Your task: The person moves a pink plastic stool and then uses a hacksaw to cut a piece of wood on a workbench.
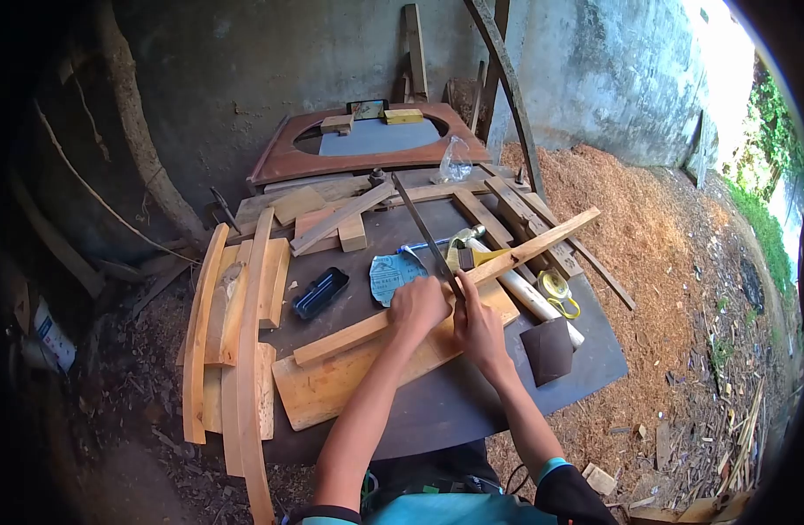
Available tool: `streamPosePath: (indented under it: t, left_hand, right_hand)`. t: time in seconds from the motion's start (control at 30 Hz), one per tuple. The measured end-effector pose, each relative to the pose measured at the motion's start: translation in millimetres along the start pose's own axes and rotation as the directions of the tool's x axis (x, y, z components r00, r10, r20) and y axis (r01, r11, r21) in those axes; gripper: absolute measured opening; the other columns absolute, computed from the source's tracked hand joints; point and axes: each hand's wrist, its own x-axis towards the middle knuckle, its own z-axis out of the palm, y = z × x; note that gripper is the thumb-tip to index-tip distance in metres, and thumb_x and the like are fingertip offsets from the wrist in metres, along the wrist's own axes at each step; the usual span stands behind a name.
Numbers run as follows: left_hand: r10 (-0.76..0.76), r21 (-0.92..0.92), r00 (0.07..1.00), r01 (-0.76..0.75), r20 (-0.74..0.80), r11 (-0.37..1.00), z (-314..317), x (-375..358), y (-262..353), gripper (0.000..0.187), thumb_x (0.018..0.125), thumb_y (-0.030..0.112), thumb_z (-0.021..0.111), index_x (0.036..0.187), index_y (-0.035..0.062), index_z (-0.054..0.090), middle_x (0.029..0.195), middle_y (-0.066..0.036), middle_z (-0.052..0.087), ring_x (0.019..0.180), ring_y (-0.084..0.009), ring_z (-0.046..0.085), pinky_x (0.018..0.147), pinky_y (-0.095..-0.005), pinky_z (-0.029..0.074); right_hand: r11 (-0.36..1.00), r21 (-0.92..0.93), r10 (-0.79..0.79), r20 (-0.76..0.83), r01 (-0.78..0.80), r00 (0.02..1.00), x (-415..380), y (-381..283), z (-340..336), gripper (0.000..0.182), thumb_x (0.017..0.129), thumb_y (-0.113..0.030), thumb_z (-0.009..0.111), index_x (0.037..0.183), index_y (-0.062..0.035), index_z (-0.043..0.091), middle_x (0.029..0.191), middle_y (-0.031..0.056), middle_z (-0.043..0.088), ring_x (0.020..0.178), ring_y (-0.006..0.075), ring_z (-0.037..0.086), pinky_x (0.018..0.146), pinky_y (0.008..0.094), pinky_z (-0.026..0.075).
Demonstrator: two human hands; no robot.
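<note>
A long squared wooden strip (pixel 538 242) runs diagonally across the bench, over a wide flat board (pixel 367 381). My left hand (pixel 418 308) is closed in a fist over the middle of the strip; its fingertips are hidden. Close beside it, my right hand (pixel 481 331) is closed around the near end of a long, narrow, dark flat metal bar (pixel 424 226). The bar points away from me and crosses the strip; its exact kind cannot be made out. Just beyond my hands lie a blue sandpaper sheet (pixel 395 276), a hammer (pixel 466 234) and a brush (pixel 485 256).
Stacked wooden pieces (pixel 236 324) overhang the bench's left edge. A black plastic tray (pixel 321 293), a yellow tape measure (pixel 555 287), a white tube (pixel 533 296) and dark sandpaper (pixel 548 352) lie around. Behind is a brown oval-cut frame (pixel 288 149); sawdust (pixel 612 210) covers the ground at right.
</note>
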Motion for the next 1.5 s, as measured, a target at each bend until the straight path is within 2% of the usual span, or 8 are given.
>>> streamPosePath:
  t: [0.3, 0.43, 0.67, 0.87, 0.93, 1.1, 1.33, 1.5]
  left_hand:
    - [-0.021, 0.004, 0.999, 0.021, 0.033, 1.000, -3, -1, 2, 0.026, 0.070, 0.016, 0.059, 0.088, -0.0025, 0.067, 0.091, -0.023, 0.064, 0.089, -0.0357, 0.063, 0.080, -0.0415, 0.049]
    - [0.006, 0.013, 1.000, -0.006, 0.012, 1.000, 1, 0, 0, 0.023, 0.071, 0.014, 0.059, 0.085, -0.0022, 0.067, 0.089, -0.023, 0.064, 0.086, -0.0360, 0.063, 0.076, -0.0402, 0.051]
    - [0.008, 0.038, 1.000, -0.008, 0.003, 0.999, 0, 0, 2, 0.027, 0.072, 0.016, 0.059, 0.088, -0.0046, 0.066, 0.092, -0.025, 0.063, 0.088, -0.0365, 0.063, 0.078, -0.0418, 0.050]
    - [0.011, 0.022, 1.000, -0.011, -0.023, 1.000, 2, 0, 1, 0.025, 0.073, 0.019, 0.060, 0.088, -0.0006, 0.067, 0.091, -0.025, 0.063, 0.088, -0.0367, 0.062, 0.078, -0.0418, 0.050]
    - [0.000, 0.036, 1.000, -0.001, 0.023, 0.999, -4, 0, 7, 0.027, 0.072, 0.021, 0.061, 0.088, 0.0004, 0.067, 0.093, -0.024, 0.063, 0.089, -0.0373, 0.062, 0.079, -0.0420, 0.049]
    - [0.005, 0.044, 1.000, -0.006, 0.028, 0.999, -2, 6, 2, 0.030, 0.071, 0.018, 0.060, 0.091, -0.0044, 0.065, 0.094, -0.027, 0.062, 0.091, -0.0379, 0.061, 0.080, -0.0423, 0.049]
    - [-0.005, 0.056, 0.995, -0.001, 0.104, 0.998, -7, 2, 2, 0.032, 0.073, 0.019, 0.060, 0.094, -0.0047, 0.065, 0.098, -0.026, 0.062, 0.093, -0.0372, 0.061, 0.080, -0.0417, 0.049]
    - [-0.057, 0.011, 0.990, 0.056, 0.131, 0.998, -10, 10, 1, 0.039, 0.070, 0.018, 0.059, 0.101, -0.0043, 0.063, 0.104, -0.025, 0.060, 0.099, -0.0372, 0.059, 0.085, -0.0414, 0.047]
  right_hand:
    - [0.997, 0.030, -0.078, 0.052, 0.077, 0.996, -1, 5, -1, 0.066, 0.075, 0.000, 0.050, 0.138, -0.0080, 0.031, 0.067, 0.0194, 0.060, 0.057, 0.0336, 0.060, 0.053, 0.0436, 0.047]
    - [0.993, -0.070, -0.097, 0.033, 0.099, 0.995, -9, 4, -3, 0.068, 0.074, 0.001, 0.051, 0.138, -0.0091, 0.031, 0.065, 0.0171, 0.058, 0.055, 0.0332, 0.059, 0.053, 0.0423, 0.048]
    - [0.979, -0.199, -0.005, 0.141, 0.034, 0.990, -133, 2, -67, 0.071, 0.071, -0.002, 0.054, 0.138, -0.0164, 0.035, 0.058, 0.0114, 0.054, 0.048, 0.0278, 0.057, 0.044, 0.0395, 0.047]
    - [0.988, -0.090, -0.120, 0.078, 0.127, 0.990, -17, 14, -16, 0.070, 0.071, -0.005, 0.053, 0.137, -0.0153, 0.033, 0.065, 0.0144, 0.059, 0.054, 0.0313, 0.059, 0.050, 0.0421, 0.047]
    - [0.969, -0.232, -0.067, 0.100, 0.089, 0.993, -21, 6, -13, 0.070, 0.071, -0.005, 0.054, 0.137, -0.0144, 0.033, 0.065, 0.0145, 0.059, 0.055, 0.0316, 0.059, 0.050, 0.0422, 0.047]
    - [0.974, -0.218, -0.044, 0.107, 0.066, 0.993, -118, 7, -65, 0.072, 0.068, 0.001, 0.054, 0.136, -0.0153, 0.038, 0.060, 0.0112, 0.057, 0.050, 0.0265, 0.057, 0.047, 0.0388, 0.046]
    - [0.952, -0.242, -0.180, 0.055, 0.188, 0.982, -14, 10, -10, 0.067, 0.072, -0.002, 0.052, 0.137, -0.0129, 0.035, 0.061, 0.0129, 0.058, 0.051, 0.0296, 0.058, 0.047, 0.0386, 0.046]
    - [0.972, -0.192, -0.106, 0.157, 0.135, 0.982, -101, 8, -61, 0.070, 0.069, 0.005, 0.052, 0.136, -0.0122, 0.038, 0.059, 0.0124, 0.055, 0.050, 0.0292, 0.057, 0.048, 0.0389, 0.046]
